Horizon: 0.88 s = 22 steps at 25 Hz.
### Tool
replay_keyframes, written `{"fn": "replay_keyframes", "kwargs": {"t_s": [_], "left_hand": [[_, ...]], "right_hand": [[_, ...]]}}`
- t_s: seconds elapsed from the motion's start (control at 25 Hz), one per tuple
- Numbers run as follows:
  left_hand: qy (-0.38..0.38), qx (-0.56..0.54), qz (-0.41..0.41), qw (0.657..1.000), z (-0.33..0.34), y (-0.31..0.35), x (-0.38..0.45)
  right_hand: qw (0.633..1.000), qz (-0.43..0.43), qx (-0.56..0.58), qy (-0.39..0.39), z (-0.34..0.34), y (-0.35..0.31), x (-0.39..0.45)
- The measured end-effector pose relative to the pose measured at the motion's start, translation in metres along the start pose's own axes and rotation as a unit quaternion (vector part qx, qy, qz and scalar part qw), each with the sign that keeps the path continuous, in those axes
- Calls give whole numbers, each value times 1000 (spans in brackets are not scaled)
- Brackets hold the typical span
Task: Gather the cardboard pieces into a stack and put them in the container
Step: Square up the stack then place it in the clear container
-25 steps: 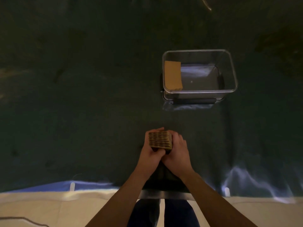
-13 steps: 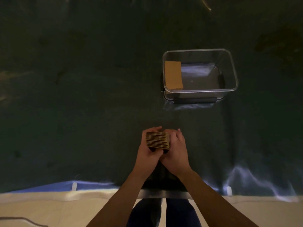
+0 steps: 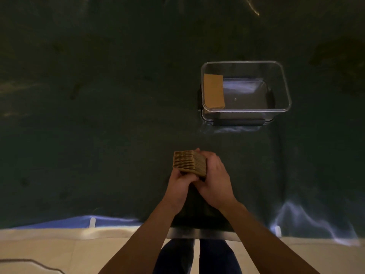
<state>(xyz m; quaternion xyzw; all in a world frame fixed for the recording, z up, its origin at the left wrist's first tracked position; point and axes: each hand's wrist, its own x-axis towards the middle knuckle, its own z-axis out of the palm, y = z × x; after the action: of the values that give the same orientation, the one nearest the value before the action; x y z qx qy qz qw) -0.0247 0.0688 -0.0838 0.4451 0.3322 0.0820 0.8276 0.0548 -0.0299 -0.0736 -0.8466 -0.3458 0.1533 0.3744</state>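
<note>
while your left hand (image 3: 178,184) and right hand (image 3: 214,181) clasp the cardboard stack (image 3: 188,162) at lower centre, no writing shows. the clear container (image 3: 284,89), upper right, holds one cardboard piece (image 3: 214,90).

We see both hands closed around a stack of cardboard pieces (image 3: 188,162) over the dark desk (image 3: 98,115). The left hand (image 3: 180,187) grips it from below, and the right hand (image 3: 214,182) presses its right side. The stack is tilted, its ribbed edges facing us. At about 1 o'clock from the hands, well apart, stands a clear container (image 3: 284,89) with one cardboard piece (image 3: 214,90) leaning at its left wall.
</note>
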Motion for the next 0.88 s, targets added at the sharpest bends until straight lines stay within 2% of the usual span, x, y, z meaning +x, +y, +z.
{"fn": "replay_keyframes", "kwargs": {"t_s": [0.12, 0.2, 0.28, 0.32, 0.4, 0.44, 0.52, 0.64, 0.76, 0.88], "left_hand": [[10, -75, 29, 997, -8, 8, 1], [8, -80, 73, 994, -18, 15, 0], [46, 62, 125, 989, -22, 19, 0], [82, 183, 154, 968, -21, 19, 2], [141, 406, 209, 879, -18, 15, 8], [153, 466, 217, 844, -17, 13, 11], [166, 514, 213, 814, -19, 10, 17], [167, 515, 205, 815, -24, 10, 22], [145, 498, 223, 825, -23, 6, 17], [149, 428, 233, 860, -18, 8, 12]], "right_hand": [[992, -31, -115, -51, -14, -9, 18], [969, -48, -228, -82, -23, -11, 29], [947, -52, -297, -112, -24, -14, 33], [939, -56, -316, -125, -20, -16, 32], [931, -67, -331, -141, -10, -18, 29], [935, -67, -320, -141, -8, -16, 27], [962, -27, -243, -121, -11, -5, 25], [986, 60, -127, -92, -17, 15, 16], [987, 56, -118, -91, -11, 15, 8], [990, 25, -119, -73, -12, 14, 8]]}}
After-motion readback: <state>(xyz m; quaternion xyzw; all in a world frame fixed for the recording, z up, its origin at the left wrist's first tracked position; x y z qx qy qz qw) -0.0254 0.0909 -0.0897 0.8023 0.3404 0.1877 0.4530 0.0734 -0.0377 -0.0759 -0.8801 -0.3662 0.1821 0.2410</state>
